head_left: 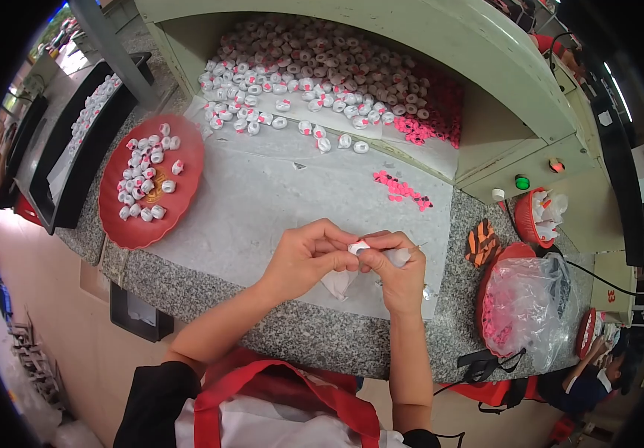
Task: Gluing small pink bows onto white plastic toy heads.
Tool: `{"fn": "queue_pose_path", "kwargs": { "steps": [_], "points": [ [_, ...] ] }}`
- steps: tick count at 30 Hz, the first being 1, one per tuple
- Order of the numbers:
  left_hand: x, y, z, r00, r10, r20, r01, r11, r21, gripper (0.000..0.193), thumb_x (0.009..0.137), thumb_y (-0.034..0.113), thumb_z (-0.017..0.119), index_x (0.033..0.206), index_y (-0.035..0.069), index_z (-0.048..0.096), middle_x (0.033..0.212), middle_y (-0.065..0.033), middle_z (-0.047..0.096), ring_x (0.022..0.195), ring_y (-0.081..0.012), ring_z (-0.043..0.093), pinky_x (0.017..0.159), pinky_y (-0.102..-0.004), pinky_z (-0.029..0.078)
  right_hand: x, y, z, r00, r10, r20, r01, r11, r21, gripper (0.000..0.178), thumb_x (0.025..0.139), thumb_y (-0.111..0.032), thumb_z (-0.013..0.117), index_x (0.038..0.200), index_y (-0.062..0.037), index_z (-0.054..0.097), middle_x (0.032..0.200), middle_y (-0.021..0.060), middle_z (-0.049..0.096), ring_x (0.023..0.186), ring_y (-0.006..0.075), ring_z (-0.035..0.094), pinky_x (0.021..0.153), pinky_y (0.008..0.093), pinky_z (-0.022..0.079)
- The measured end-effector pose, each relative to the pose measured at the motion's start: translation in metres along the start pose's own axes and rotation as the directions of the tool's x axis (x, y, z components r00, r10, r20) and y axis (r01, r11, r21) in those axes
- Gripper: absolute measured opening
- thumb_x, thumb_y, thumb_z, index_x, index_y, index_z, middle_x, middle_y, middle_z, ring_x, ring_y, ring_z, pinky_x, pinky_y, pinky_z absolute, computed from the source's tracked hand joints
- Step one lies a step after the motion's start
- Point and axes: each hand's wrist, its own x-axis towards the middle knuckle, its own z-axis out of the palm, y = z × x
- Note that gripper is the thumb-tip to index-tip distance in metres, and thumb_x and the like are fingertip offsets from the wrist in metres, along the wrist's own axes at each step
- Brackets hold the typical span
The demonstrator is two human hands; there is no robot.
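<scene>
Over the white paper sheet [247, 201] on the worktop, my left hand [303, 257] and my right hand [395, 272] meet. Their fingertips pinch one small white rounded piece [358, 246] with a pink-red spot. A translucent white object [399, 257] with a thin tip is tucked in my right fingers; its kind is unclear. Just below the fingers lies something white and crumpled [339, 284]. Beyond my right hand, a patch of small pink pieces [404, 190] is spread on the paper. To the left stands a red scalloped plate [188, 160] bearing several similar white pieces.
A pale green box-like housing [479, 67] holds a heap of white pieces [329, 56]. A green button [522, 181] is on its front. At right are a red basket [535, 228], an orange-black striped cloth [482, 243] and a clear plastic bag [538, 299]. Black trays [57, 179] stand far left.
</scene>
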Motion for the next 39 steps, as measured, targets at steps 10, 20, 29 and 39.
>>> {"fn": "queue_pose_path", "kwargs": {
  "steps": [10, 20, 29, 39],
  "points": [
    [-0.011, 0.023, -0.024, 0.955, 0.092, -0.281, 0.038, 0.905, 0.423, 0.016, 0.075, -0.001, 0.06, 0.091, -0.001, 0.058, 0.077, -0.006, 0.062, 0.072, -0.0103, 0.06, 0.063, -0.0229, 0.047, 0.002, 0.013, 0.024, 0.995, 0.019, -0.098, -0.023, 0.999, -0.039, 0.012, 0.075, -0.003, 0.061, 0.084, 0.0014, 0.055, 0.089, 0.0126, 0.06, 0.06, 0.0116, 0.056, 0.055, 0.0231, 0.046],
    [0.083, 0.025, -0.074, 0.766, 0.628, -0.139, 0.094, 0.105, 0.99, 0.023, 0.07, 0.02, 0.067, 0.086, 0.007, 0.058, 0.083, -0.0132, 0.056, 0.073, -0.0289, 0.058, 0.061, -0.0382, 0.046, -0.001, 0.01, 0.013, 0.992, 0.096, -0.086, -0.11, 0.978, -0.179, 0.024, 0.075, -0.002, 0.06, 0.096, 0.0, 0.05, 0.088, 0.0089, 0.056, 0.062, 0.0119, 0.055, 0.058, 0.0232, 0.047],
    [0.058, 0.024, -0.033, 0.98, -0.107, -0.165, 0.09, 0.99, -0.106, 0.034, 0.081, 0.01, 0.056, 0.113, 0.001, 0.049, 0.09, -0.0102, 0.059, 0.081, -0.0218, 0.061, 0.07, -0.028, 0.05, -0.006, -0.012, -0.002, 0.955, -0.236, -0.182, 0.188, 0.951, -0.245, 0.035, 0.074, 0.004, 0.057, 0.104, -0.0014, 0.04, 0.085, 0.0072, 0.051, 0.065, 0.0139, 0.055, 0.063, 0.0252, 0.048],
    [0.002, 0.023, 0.02, 0.948, 0.291, -0.13, -0.219, 0.891, 0.397, 0.034, 0.072, -0.012, 0.056, 0.105, -0.002, 0.053, 0.104, -0.0118, 0.049, 0.098, -0.0187, 0.052, 0.082, -0.028, 0.049, -0.047, -0.044, 0.012, 0.799, -0.58, -0.156, 0.425, 0.73, -0.535, 0.024, 0.07, -0.01, 0.059, 0.091, 0.0023, 0.053, 0.086, 0.0093, 0.055, 0.075, 0.0145, 0.053, 0.068, 0.0249, 0.043]
  ]
}}
